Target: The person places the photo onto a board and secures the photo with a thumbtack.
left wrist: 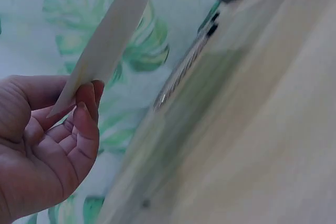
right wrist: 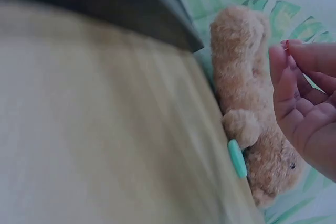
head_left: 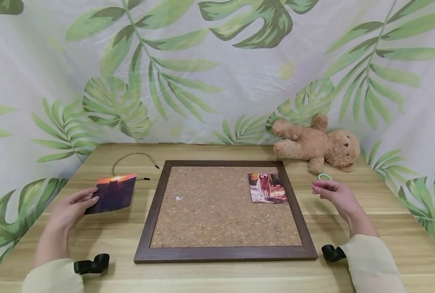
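My left hand (head_left: 65, 213) pinches a sunset photo (head_left: 115, 194) by its near left side, above the table to the left of the board. In the left wrist view, the photo's pale back (left wrist: 107, 40) rises between thumb and fingers. A small pink-red object (head_left: 315, 186) is pinched in the fingertips of my right hand (head_left: 342, 201), mostly hidden and too small to identify. Between the hands lies a dark-framed corkboard (head_left: 221, 224). On its upper right is a dog photo (head_left: 267, 188). Just beyond my right hand is a green ring (head_left: 324, 176).
A teddy bear (head_left: 314, 144) lies on its side at the back right. A braided cord (head_left: 133, 154) with black ends curves across the back left of the wooden table (head_left: 225, 278). Behind hangs a leaf-patterned cloth (head_left: 239, 81).
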The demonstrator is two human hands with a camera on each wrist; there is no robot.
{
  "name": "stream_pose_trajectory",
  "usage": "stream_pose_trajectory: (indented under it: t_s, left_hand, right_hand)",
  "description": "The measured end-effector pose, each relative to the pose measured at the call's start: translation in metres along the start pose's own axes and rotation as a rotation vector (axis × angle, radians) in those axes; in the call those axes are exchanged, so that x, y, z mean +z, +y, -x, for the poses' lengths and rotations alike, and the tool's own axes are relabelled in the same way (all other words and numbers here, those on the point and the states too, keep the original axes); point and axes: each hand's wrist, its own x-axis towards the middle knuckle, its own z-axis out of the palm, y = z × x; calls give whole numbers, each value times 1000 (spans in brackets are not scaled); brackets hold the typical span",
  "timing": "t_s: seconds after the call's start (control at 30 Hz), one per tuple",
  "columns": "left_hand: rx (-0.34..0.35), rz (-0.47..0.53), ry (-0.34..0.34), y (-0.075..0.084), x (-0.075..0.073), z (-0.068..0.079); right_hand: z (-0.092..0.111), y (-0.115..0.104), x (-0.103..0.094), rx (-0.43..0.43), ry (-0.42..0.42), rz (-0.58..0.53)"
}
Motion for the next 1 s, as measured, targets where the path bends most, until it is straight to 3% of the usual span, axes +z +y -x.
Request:
stream_pose_trajectory:
  t_s: [0.13,0.27,0.43,0.57,0.77,1.0]
  left_hand:
    - [46,-107,-39,14,22,-7]
    - [98,-150,-50,30,46,-13]
    - [138,-131,-77,46,78,-20]
    - [132,-90,-105,55,102,-27]
    - [104,-67,-145,61,130,-34]
    - [137,-190,-118,54,157,-42]
  right_hand:
    - [-7,-10,6,-32,4,-82]
    - [-16,-20,15,-52,-28,-119]
    - [-26,-33,28,-47,-32,-59]
    - [-35,-41,40,-81,-16,-30]
    - [-46,-53,59,-122,-46,-132]
    - [-53,-57,85,-138,-113,-212]
